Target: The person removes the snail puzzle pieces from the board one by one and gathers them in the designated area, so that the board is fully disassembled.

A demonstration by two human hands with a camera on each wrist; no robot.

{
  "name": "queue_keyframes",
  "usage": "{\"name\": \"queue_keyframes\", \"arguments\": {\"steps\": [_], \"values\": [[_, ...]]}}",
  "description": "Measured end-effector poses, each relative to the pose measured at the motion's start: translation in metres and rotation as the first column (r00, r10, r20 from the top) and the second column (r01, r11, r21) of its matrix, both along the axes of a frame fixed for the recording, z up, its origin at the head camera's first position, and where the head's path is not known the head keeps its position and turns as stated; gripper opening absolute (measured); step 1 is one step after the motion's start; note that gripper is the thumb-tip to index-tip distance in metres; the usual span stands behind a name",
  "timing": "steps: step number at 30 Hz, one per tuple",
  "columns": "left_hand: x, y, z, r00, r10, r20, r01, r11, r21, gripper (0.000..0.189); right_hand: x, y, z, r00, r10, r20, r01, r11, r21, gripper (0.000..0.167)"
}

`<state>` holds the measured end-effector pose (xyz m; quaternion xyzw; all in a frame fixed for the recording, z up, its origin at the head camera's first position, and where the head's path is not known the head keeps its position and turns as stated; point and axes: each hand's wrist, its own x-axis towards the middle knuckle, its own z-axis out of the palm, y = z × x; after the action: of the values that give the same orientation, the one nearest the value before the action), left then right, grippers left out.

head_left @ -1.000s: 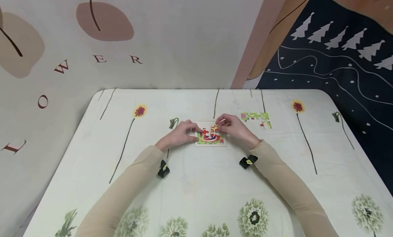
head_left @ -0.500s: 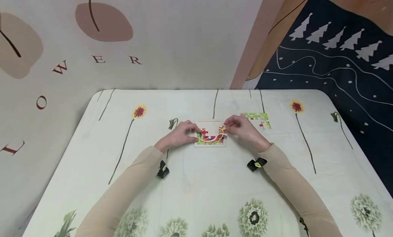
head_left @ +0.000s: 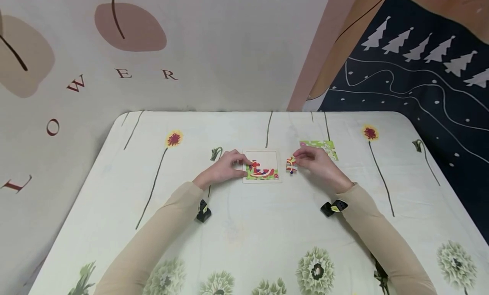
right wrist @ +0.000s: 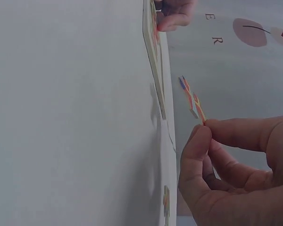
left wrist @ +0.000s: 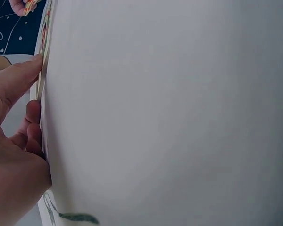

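The puzzle board [head_left: 267, 156] lies flat on the table, with joined picture pieces [head_left: 262, 173] along its lower part and left side and bare white in its upper right. My left hand [head_left: 228, 167] holds the board's left edge, thumb and fingertips at the rim; the left wrist view shows the fingers [left wrist: 23, 75] against that edge. Between thumb and fingertips my right hand [head_left: 318, 164] pinches a small joined cluster of red, yellow and blue puzzle pieces [head_left: 291, 164]. In the right wrist view this cluster [right wrist: 191, 96] is raised off the table, right of the board.
Several green puzzle pieces [head_left: 321, 144] lie on the table behind my right hand, partly hidden by it. A white flower-print cloth [head_left: 244, 235] covers the table. Printed hangings [head_left: 229, 74] stand along the back edge.
My right hand has drawn the joined cluster of pieces off the board's right side, moving rightward and lifting it. The board's upper right is now bare. My left hand has stayed still.
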<state>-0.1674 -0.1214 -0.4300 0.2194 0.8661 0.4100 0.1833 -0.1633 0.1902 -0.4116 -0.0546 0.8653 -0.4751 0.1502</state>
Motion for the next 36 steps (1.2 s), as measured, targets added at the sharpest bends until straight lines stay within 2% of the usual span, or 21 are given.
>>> {"name": "queue_keyframes", "arguments": {"steps": [6, 14, 20, 29, 36], "values": [[0.001, 0.001, 0.001, 0.999, 0.018, 0.028, -0.018, 1.000, -0.012, 0.032, 0.002, 0.012, 0.003, 1.000, -0.008, -0.007, 0.008, 1.000, -0.004, 0.031], [0.001, 0.002, 0.000, 1.000, 0.013, 0.014, -0.013, 1.000, -0.023, 0.032, 0.004, 0.027, 0.005, 0.999, -0.002, -0.042, 0.003, 1.000, 0.019, 0.031], [0.000, 0.003, -0.001, 1.000, 0.008, 0.017, -0.008, 0.999, -0.034, 0.033, 0.005, 0.039, 0.005, 0.999, -0.021, -0.039, 0.022, 0.999, 0.025, 0.032], [-0.001, 0.003, -0.001, 1.000, 0.016, 0.022, -0.015, 0.999, -0.028, 0.032, 0.005, 0.058, 0.005, 0.997, -0.039, -0.062, 0.044, 0.996, 0.073, 0.030], [-0.001, 0.002, -0.001, 1.000, 0.019, 0.020, -0.018, 0.999, -0.032, 0.032, 0.002, 0.064, 0.010, 0.996, -0.061, -0.066, 0.069, 0.991, 0.115, 0.032]]}}
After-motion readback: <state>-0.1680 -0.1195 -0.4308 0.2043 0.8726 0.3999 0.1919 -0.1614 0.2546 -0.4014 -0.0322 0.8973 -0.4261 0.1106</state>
